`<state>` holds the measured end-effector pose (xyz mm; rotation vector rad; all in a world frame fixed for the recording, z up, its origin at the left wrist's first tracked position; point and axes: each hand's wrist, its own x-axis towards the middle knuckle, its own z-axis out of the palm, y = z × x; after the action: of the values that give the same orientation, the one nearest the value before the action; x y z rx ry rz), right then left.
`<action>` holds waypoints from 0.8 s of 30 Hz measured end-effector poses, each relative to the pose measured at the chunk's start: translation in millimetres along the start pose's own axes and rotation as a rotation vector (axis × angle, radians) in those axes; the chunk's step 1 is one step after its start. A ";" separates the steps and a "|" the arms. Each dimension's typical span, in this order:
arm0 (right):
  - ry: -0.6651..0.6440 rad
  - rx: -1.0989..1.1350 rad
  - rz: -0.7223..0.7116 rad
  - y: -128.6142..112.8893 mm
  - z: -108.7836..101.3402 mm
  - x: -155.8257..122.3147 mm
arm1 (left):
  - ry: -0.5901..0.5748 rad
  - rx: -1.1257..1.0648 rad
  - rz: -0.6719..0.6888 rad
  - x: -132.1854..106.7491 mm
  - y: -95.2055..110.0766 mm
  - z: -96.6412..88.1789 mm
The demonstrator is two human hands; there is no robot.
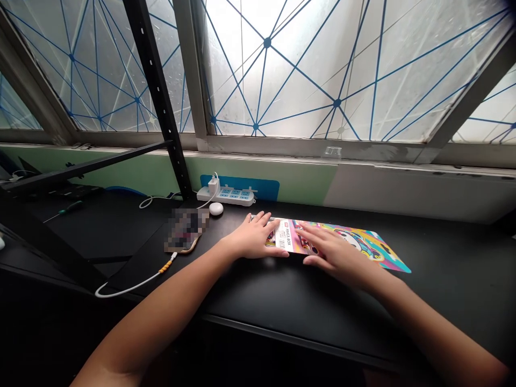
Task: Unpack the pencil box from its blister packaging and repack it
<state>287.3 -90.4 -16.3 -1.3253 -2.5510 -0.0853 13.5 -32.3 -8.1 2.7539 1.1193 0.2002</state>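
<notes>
A phone (186,234) on a white cable (165,267) lies at left on the black desk (250,301), a power strip (226,196) beyond. My left hand (253,239), fingers spread and gripping nothing, lies on the left end of a colorful pack (286,236) labeled "PENCIL BOX," flat on the desk; my right hand (337,252), fingers extended, likewise unclenched, rests across its middle.

A lone camera, worn on a person's head, faces forward and down from above the near side of a black table (258,301), close enough to show both the left hand (256,236) and the right hand (336,251) clearly over the table, with windows (294,80) facing it from beyond the table's far side.
</notes>
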 end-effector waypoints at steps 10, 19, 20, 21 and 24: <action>-0.088 0.043 0.051 31.3 -26.8 -16.8 | -0.024 -0.009 0.006 -0.5 -3.3 -3.2; -0.051 -0.076 0.056 6.7 9.7 -8.3 | 0.098 0.032 0.112 -3.3 14.4 -4.9; -0.051 -0.092 0.053 0.5 14.5 -5.6 | 0.099 0.028 0.118 -2.3 17.1 -3.1; -0.047 -0.104 0.053 -4.3 17.9 -3.2 | 0.089 0.025 0.112 -1.0 19.0 -0.8; -0.035 -0.115 0.049 -8.9 21.3 1.2 | 0.040 0.026 0.071 2.0 19.5 5.5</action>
<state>275.0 -90.9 -35.9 -1.4428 -2.5755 -0.2040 29.2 -45.2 -9.5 2.8270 1.0418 0.2529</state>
